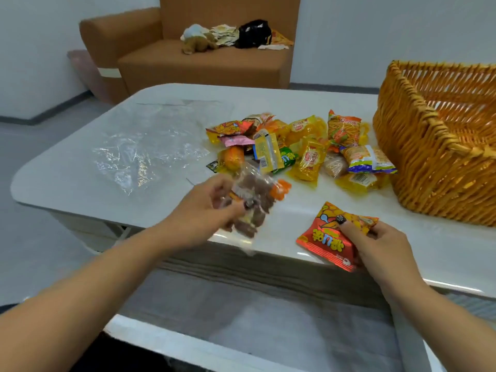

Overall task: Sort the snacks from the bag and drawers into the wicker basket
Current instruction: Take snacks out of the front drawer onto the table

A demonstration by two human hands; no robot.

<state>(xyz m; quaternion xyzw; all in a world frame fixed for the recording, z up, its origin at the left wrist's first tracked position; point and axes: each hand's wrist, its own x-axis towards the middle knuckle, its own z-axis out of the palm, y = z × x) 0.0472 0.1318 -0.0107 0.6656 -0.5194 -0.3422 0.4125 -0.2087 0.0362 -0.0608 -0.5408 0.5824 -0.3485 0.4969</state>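
Left hand point(212, 208): fingers curled round a clear packet of brown pieces point(249, 208), holding it above the near edge of the table point(80, 167), tilted, its lower end hanging past the edge.
Right hand point(381, 245): thumb and fingers pinch a red and orange snack packet point(330, 237) by its right side; the packet's lower left corner is at the table's near edge.
Hands to each other: apart, the clear packet left of the red one, bare table between them.
Snack pile point(303, 146): yellow, orange, green and pink packets heaped on the table beyond both hands, nearer the left hand's packet, whose top end overlaps the pile's near side in the view.
Wicker basket point(418, 146): on the table at the far right, beyond the right hand, its wall just beside the pile's right end; its visible inside shows no packets.
Clear plastic bag point(145, 146): flattened and crumpled on the table, left of the pile and beyond the left hand.
Open drawer point(268, 312): pulled out below the table edge, under both forearms.
Sofa point(188, 60): behind the table, carrying a soft toy point(198, 44), a black bag point(252, 33) and some wrappers.
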